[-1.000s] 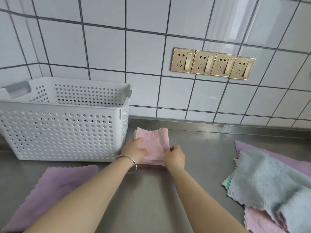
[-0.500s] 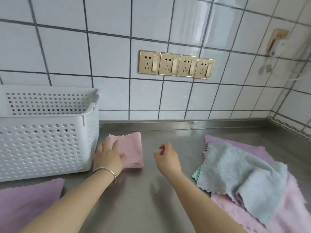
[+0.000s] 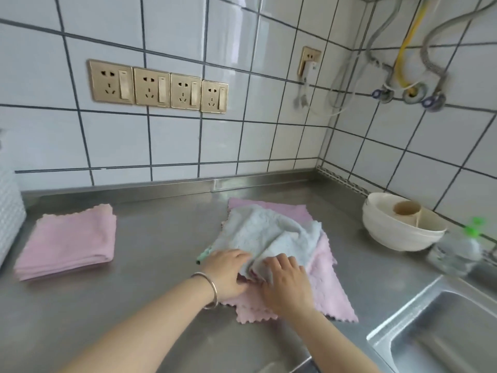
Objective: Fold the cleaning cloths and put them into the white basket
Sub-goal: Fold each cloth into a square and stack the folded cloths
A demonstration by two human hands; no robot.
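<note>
A folded pink cloth (image 3: 68,239) lies on the steel counter at the left, next to the white basket (image 3: 9,208), of which only a perforated side shows at the frame's left edge. In the middle lies a pile of unfolded cloths: a crumpled light blue cloth (image 3: 265,232) on top of pink cloths (image 3: 330,289), with a green corner (image 3: 203,254) peeking out. My left hand (image 3: 228,273) and my right hand (image 3: 286,284) both grip the near edge of the light blue cloth.
A white bowl (image 3: 398,235) holding a cup stands at the right near the wall. A clear bottle with a green cap (image 3: 460,251) lies beside it. A steel sink (image 3: 441,332) opens at the lower right. Sockets and hoses line the tiled wall.
Both hands left the folded pink cloth and moved right onto the cloth pile, taking hold of the light blue cloth. The view swung right, so the basket is almost out of frame.
</note>
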